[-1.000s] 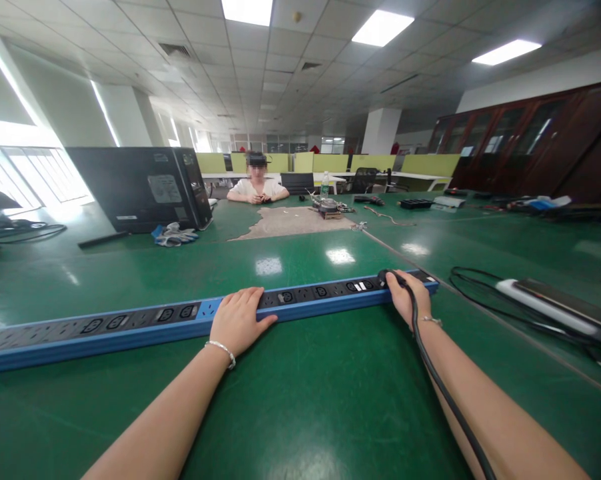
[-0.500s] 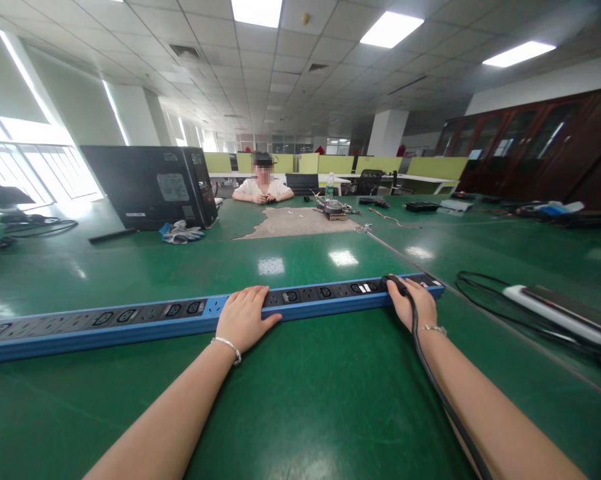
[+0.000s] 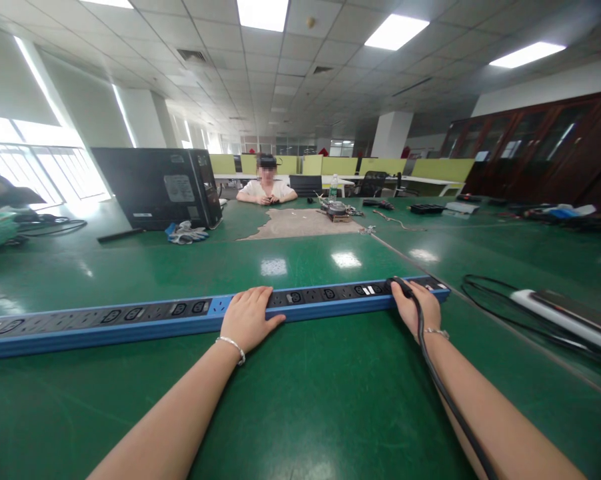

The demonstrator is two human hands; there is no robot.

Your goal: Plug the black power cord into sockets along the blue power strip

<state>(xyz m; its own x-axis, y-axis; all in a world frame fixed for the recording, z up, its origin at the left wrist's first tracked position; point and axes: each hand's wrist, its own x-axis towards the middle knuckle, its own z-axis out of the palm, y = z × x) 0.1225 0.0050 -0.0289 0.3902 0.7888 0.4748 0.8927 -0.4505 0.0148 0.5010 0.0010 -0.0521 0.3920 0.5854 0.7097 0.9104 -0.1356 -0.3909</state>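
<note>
A long blue power strip [image 3: 170, 325] with a black socket face runs across the green table in front of me. My left hand [image 3: 248, 317] lies over its middle, fingers across the top and thumb along the near side, holding it beside a blue socket section. Near the strip's right end, my right hand [image 3: 416, 303] grips a black plug [image 3: 399, 287] against the socket face. The plug's front is hidden, so I cannot tell how deep it sits. A thick black cable [image 3: 443, 387] trails from the plug along my right forearm towards me.
A black computer case [image 3: 153, 190] and gloves [image 3: 185, 233] stand at the back left. Another person [image 3: 266, 187] sits across the table. On the right lie a white power strip [image 3: 555, 317] and looped black cables [image 3: 480, 297]. A bottle [image 3: 334, 189] stands farther back.
The whole view has shifted slightly, moving everything a little to the right in the picture. Both hands keep their places on the power strip and the plug.
</note>
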